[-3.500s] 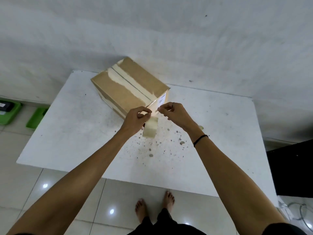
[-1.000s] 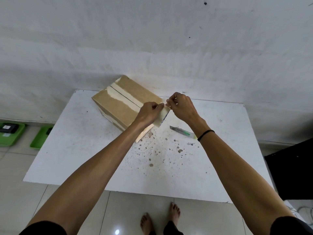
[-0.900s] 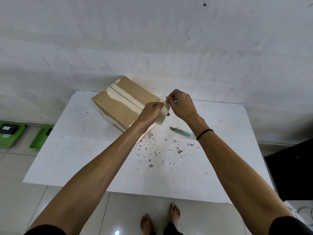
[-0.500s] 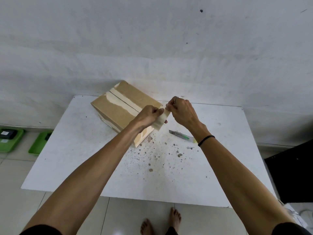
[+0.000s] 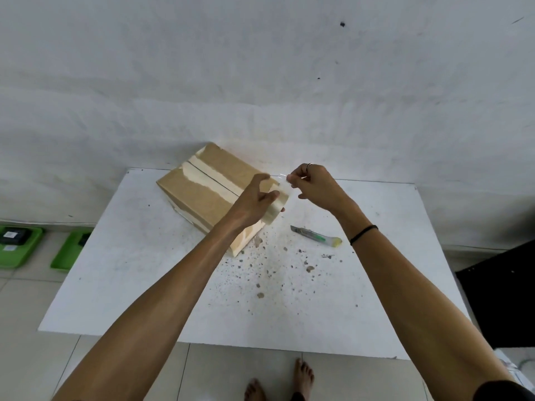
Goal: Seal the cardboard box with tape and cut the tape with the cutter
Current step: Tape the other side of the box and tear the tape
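A brown cardboard box (image 5: 202, 195) sits on the far left part of the white table (image 5: 130, 270), its flaps closed and a pale strip of old tape running along the top seam. My left hand (image 5: 254, 202) holds a roll of clear tape (image 5: 275, 208) over the box's near right corner. My right hand (image 5: 315, 185) pinches the tape's loose end just to the right of the roll, with a short stretch of tape pulled out between the hands. A green and grey cutter (image 5: 317, 236) lies on the table under my right wrist.
Brown specks and crumbs (image 5: 269, 270) are scattered over the table's middle. A white wall stands right behind the table. Two green trays (image 5: 17, 244) lie on the tiled floor at left. A dark object (image 5: 503, 293) is at the right edge. My bare feet show below.
Both hands have risen from the box's front side to its top corner. My right hand has drawn the tape end away from the roll, which opened a short gap.
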